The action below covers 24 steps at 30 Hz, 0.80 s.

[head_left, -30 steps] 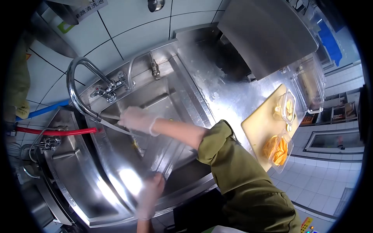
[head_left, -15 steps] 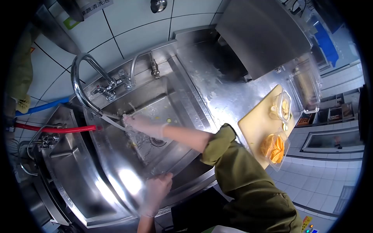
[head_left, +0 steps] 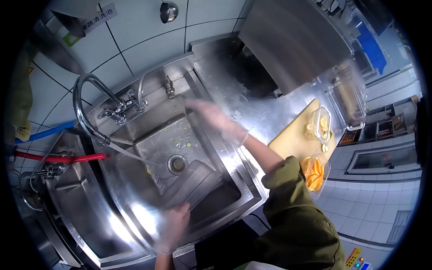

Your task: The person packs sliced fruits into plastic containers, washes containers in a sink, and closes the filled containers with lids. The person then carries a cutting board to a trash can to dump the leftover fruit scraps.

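My left hand [head_left: 173,227], in a clear glove, is closed on the near end of a see-through plastic container [head_left: 193,182], tilted inside the steel sink [head_left: 150,126]. Over the sink's right rim is my gloved right hand [head_left: 218,118], so smeared by motion that its fingers cannot be made out. Water runs from the curved faucet [head_left: 81,105] into the basin, left of the drain [head_left: 177,164]. Small yellow and green bits [head_left: 188,145] lie on the wet sink floor.
A cutting board [head_left: 288,137] on the right counter bears a clear box of pale slices [head_left: 321,125] and a box with orange pieces [head_left: 314,173]. At left are a second basin [head_left: 85,202], a red hose [head_left: 63,158] and a blue hose [head_left: 45,132].
My right hand has moved away from the faucet stream, up and right to the sink's right rim. The container shows more clearly over the basin, still in my left hand. The view has shifted slightly.
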Tool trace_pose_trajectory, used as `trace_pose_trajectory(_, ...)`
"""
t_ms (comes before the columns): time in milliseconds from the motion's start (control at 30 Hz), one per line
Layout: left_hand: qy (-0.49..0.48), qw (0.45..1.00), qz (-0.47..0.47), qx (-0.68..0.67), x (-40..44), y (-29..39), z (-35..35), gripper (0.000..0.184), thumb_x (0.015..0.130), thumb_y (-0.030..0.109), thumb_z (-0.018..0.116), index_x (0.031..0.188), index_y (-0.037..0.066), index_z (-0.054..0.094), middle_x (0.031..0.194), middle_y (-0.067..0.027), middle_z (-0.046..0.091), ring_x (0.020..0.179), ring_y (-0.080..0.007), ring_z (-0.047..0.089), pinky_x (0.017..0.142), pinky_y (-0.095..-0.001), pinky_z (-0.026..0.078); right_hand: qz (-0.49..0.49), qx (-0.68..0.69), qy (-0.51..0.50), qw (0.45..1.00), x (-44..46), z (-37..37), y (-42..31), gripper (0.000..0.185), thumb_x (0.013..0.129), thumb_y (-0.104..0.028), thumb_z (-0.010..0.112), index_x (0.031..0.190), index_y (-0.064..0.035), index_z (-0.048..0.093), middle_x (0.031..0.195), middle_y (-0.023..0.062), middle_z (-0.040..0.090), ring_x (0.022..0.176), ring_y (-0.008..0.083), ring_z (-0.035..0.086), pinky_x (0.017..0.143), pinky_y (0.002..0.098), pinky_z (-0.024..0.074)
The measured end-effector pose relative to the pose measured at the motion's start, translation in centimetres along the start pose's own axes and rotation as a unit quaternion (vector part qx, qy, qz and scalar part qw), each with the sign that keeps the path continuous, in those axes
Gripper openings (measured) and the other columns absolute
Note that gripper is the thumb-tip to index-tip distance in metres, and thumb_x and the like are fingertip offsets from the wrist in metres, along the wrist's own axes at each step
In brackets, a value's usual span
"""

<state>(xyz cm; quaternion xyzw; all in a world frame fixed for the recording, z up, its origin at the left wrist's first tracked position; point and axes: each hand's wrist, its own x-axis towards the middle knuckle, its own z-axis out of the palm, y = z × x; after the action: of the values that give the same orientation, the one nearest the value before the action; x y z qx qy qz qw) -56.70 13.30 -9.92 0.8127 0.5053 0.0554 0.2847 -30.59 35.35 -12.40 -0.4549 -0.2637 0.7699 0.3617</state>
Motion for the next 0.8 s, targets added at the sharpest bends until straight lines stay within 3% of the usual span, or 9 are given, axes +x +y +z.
trace_pose_trajectory(33, 0.001, 1.0, -0.001, 0.002, 0.1, -0.1, 0.0, 0.007, 0.071, 0.012, 0.06, 0.076, 0.01, 0.055, 0.07, -0.0084, 0.061, 0.064, -0.0284, 0.062, 0.056, -0.04, 0.05, -0.186, -0.306, 0.076, 0.931, -0.2, -1.0, -1.1, 0.044, 0.099, -0.033, 0.029, 0.13, -0.0096, 0.05, 0.134, 0.01, 0.048, 0.127, 0.0232, 0.041, 0.106, 0.032, 0.0303)
trace_pose_trajectory(100, 0.002, 1.0, -0.002, -0.005, 0.1, -0.4, 0.2, 0.007, 0.071, 0.012, 0.06, 0.075, 0.01, 0.055, 0.07, -0.0086, 0.061, 0.064, -0.0286, 0.062, 0.056, -0.04, 0.05, -0.263, -0.242, 0.204, 0.912, -1.4, -3.5, -2.9, 0.04, 0.098, -0.03, 0.034, 0.126, -0.0079, 0.052, 0.131, 0.0094, 0.051, 0.123, 0.0224, 0.046, 0.1, 0.0313, 0.0372)
trace_pose_trajectory(167, 0.007, 1.0, -0.002, -0.006, 0.1, -0.6, 0.4, 0.007, 0.071, 0.012, 0.06, 0.075, 0.01, 0.055, 0.07, -0.0088, 0.061, 0.063, -0.0288, 0.062, 0.055, -0.0401, 0.05, -0.071, -0.057, 0.348, 0.933, -1.4, -5.5, -5.8, 0.038, 0.096, -0.029, 0.041, 0.126, -0.0087, 0.052, 0.12, 0.0093, 0.059, 0.109, 0.0208, 0.056, 0.093, 0.0271, 0.0422)
trace_pose_trajectory(267, 0.014, 1.0, -0.007, 0.002, 0.3, -1.1, 0.8, 0.007, 0.07, 0.012, 0.061, 0.074, 0.01, 0.055, 0.068, -0.009, 0.061, 0.061, -0.0293, 0.062, 0.053, -0.0404, 0.049, -0.263, -0.489, 0.45, 0.699, 2.2, -13.4, -3.4, 0.034, 0.093, -0.023, 0.043, 0.121, -0.0075, 0.055, 0.11, 0.0118, 0.063, 0.098, 0.0259, 0.061, 0.09, 0.03, 0.0457)
trace_pose_trajectory(367, -0.006, 0.999, -0.027, 0.022, 0.0, -1.2, 0.9, 0.007, 0.07, 0.012, 0.061, 0.074, 0.01, 0.055, 0.067, -0.0092, 0.061, 0.06, -0.0298, 0.062, 0.052, -0.041, 0.048, -0.149, -0.156, 0.346, 0.913, 2.4, -6.7, -3.8, 0.036, 0.093, -0.027, 0.048, 0.12, -0.0069, 0.059, 0.111, 0.0074, 0.063, 0.101, 0.0165, 0.057, 0.086, 0.0278, 0.0421)
trace_pose_trajectory(433, -0.026, 0.998, -0.043, 0.047, 0.0, -1.0, 0.7, 0.007, 0.07, 0.011, 0.06, 0.073, 0.01, 0.054, 0.067, -0.0093, 0.061, 0.06, -0.03, 0.062, 0.052, -0.0415, 0.048, -0.301, -0.355, 0.165, 0.87, 7.7, -7.3, 1.8, 0.034, 0.094, -0.022, 0.044, 0.12, -0.0043, 0.057, 0.112, 0.0088, 0.062, 0.101, 0.017, 0.057, 0.087, 0.0276, 0.0427)
trace_pose_trajectory(533, -0.008, 0.999, -0.033, 0.031, 0.2, -1.1, 0.6, 0.007, 0.07, 0.012, 0.06, 0.072, 0.01, 0.054, 0.066, -0.0095, 0.06, 0.059, -0.0308, 0.061, 0.052, -0.042, 0.048, -0.085, -0.416, 0.033, 0.905, 7.2, 4.5, 5.5, 0.039, 0.096, -0.024, 0.037, 0.126, -0.0033, 0.051, 0.13, 0.0146, 0.051, 0.124, 0.0235, 0.044, 0.105, 0.0321, 0.0318)
trace_pose_trajectory(567, -0.004, 0.999, -0.032, 0.025, 0.2, -1.1, 0.4, 0.006, 0.07, 0.012, 0.06, 0.072, 0.01, 0.054, 0.065, -0.0095, 0.06, 0.059, -0.031, 0.061, 0.052, -0.0421, 0.048, -0.184, -0.361, -0.059, 0.912, 6.2, 6.8, 6.8, 0.044, 0.095, -0.028, 0.036, 0.129, -0.002, 0.047, 0.138, 0.0135, 0.043, 0.13, 0.0246, 0.036, 0.107, 0.0348, 0.0276)
trace_pose_trajectory(800, 0.009, 0.999, -0.032, 0.005, 0.0, -1.3, 0.4, 0.005, 0.073, 0.014, 0.059, 0.074, 0.01, 0.056, 0.063, -0.0107, 0.06, 0.059, -0.0317, 0.061, 0.053, -0.0424, 0.05, 0.136, 0.03, -0.017, 0.99, 13.4, 15.7, 16.5, 0.033, 0.091, -0.033, 0.044, 0.1, -0.0027, 0.055, 0.089, 0.0115, 0.057, 0.081, 0.0237, 0.059, 0.077, 0.0328, 0.0488)
